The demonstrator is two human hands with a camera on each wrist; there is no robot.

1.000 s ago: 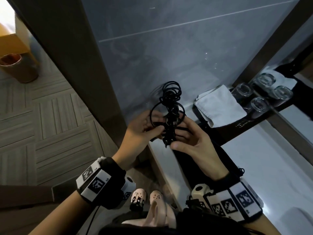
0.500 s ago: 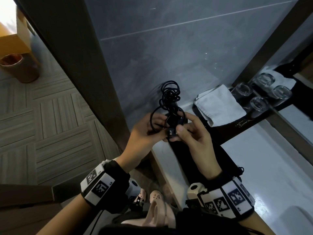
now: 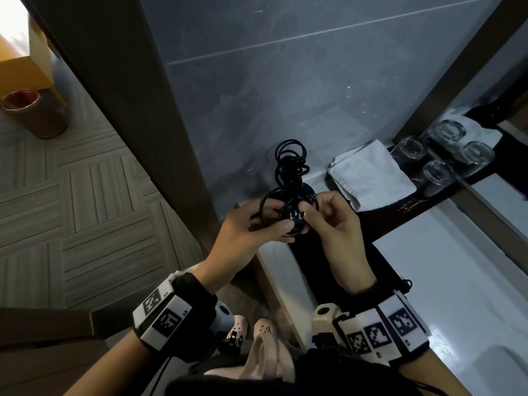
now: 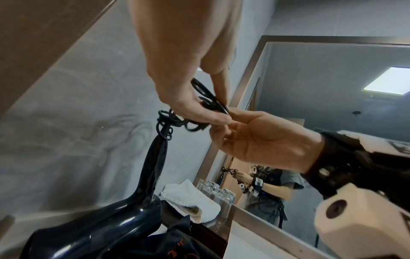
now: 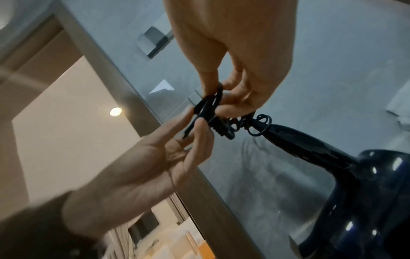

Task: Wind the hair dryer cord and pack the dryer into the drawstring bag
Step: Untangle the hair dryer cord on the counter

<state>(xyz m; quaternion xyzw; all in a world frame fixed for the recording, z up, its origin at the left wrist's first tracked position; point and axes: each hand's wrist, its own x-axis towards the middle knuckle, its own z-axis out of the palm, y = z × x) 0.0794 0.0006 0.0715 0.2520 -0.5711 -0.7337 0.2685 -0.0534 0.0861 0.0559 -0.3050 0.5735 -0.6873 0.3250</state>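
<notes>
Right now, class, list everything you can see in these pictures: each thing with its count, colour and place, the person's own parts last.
Hair dryer: one, glossy black, on the counter, handle up.
Cord: one, black, coiled, held at the plug end.
Drawstring bag: one, black, flat on the counter.
Towel: one, white, folded, by the wall.
Glasses: two, clear, by the mirror.
Bin: one, brown, on the floor.
Left hand: grips the cord.
Right hand: pinches the cord.
</notes>
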